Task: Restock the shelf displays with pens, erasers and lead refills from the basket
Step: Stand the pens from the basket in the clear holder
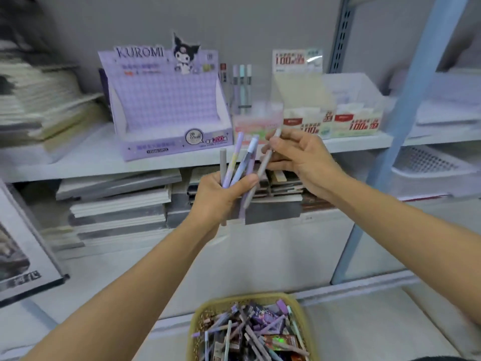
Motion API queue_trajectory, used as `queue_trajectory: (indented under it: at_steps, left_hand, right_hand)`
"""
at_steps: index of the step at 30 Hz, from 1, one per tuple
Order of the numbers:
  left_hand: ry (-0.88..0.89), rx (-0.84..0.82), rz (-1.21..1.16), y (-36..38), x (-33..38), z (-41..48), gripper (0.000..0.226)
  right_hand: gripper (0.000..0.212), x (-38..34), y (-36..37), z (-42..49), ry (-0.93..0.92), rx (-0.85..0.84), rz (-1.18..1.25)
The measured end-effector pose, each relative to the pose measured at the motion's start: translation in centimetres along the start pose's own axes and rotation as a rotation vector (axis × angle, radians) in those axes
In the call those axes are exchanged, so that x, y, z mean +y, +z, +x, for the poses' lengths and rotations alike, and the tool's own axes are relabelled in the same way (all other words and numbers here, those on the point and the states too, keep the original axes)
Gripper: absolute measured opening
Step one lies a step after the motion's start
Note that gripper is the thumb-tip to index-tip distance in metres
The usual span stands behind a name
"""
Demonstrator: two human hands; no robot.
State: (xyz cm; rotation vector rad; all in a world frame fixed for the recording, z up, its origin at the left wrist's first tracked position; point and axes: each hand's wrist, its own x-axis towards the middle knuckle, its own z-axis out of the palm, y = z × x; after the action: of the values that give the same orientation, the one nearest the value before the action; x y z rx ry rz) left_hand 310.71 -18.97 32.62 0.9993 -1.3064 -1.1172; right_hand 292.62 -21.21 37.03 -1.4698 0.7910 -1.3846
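The left hand [221, 196] is closed around a bunch of pens [235, 157]. The pens stand up out of the fist like flowers. The right hand [302, 157] pinches one grey pen [261, 171] with its fingers and thumb. The low end of that pen reaches down beside the left hand, so I think it is being picked out of the bunch.

Both hands are up in front of the shelf [78, 162], near its front edge. On the shelf sits a big purple display box [166, 100], and its tray looks bare. Next to it is a small pink box [256, 123] with a few pens standing behind it [242, 84]. Far below, by the person, is the basket [194, 321], with lots more pens and little packs inside (too blurry to tell which pack is which).

The pens look light, thin and stiff. They will not bend. They are also smooth, so a loose fist could let some slide out. It is best to hold one pen near its middle, with thumb and two fingers, so it does not tip. The bunch should be held around its low half, snug but not too hard.
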Motion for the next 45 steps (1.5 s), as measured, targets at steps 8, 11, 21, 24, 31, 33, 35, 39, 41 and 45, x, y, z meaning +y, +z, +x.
queue_trajectory:
  at_steps: [8,11,21,24,31,33,35,39,41,45]
  left_hand:
    - [0.233,0.01,-0.044,-1.1,8.2,4.5,0.015]
    - [0.249,0.044,-0.038,-1.6,9.4,6.4,0.012]
    - [0.217,0.064,-0.03,-2.2,8.6,10.9,0.01]
    - [0.215,0.026,-0.035,-2.4,8.6,11.5,0.01]
    - [0.185,0.002,-0.036,-2.9,8.4,12.2,0.013]
    - [0.175,-0.008,-0.054,-2.9,8.4,12.2,0.014]
    - [0.163,-0.014,-0.066,-3.0,8.5,12.2,0.019]
    - [0.136,-0.031,-0.085,-3.1,8.6,12.0,0.02]
    - [0.121,-0.033,-0.096,-3.1,8.7,12.0,0.018]
    - [0.104,-0.053,-0.118,-3.1,8.9,12.0,0.017]
  right_hand:
    - [0.007,-10.6,-2.1,7.0,-0.348,0.148,-0.059]
    - [0.007,-11.2,-2.9,10.3,-0.387,0.215,-0.163]
    - [0.012,-5.4,-2.5,17.5,-0.338,0.234,-0.631]
    - [0.012,-4.6,-2.4,18.5,-0.337,0.174,-0.744]
    - [0.009,-5.0,-2.9,18.7,-0.324,0.067,-0.839]
    - [0.016,-5.1,-2.8,18.7,-0.321,0.081,-0.841]
    - [0.023,-5.2,-2.5,18.8,-0.317,0.095,-0.833]
    - [0.014,-5.1,-2.2,19.4,-0.38,0.206,-0.972]
    - [0.014,-4.8,-2.2,19.5,-0.425,0.255,-1.111]
    - [0.021,-4.6,-2.0,19.4,-0.353,0.233,-1.224]
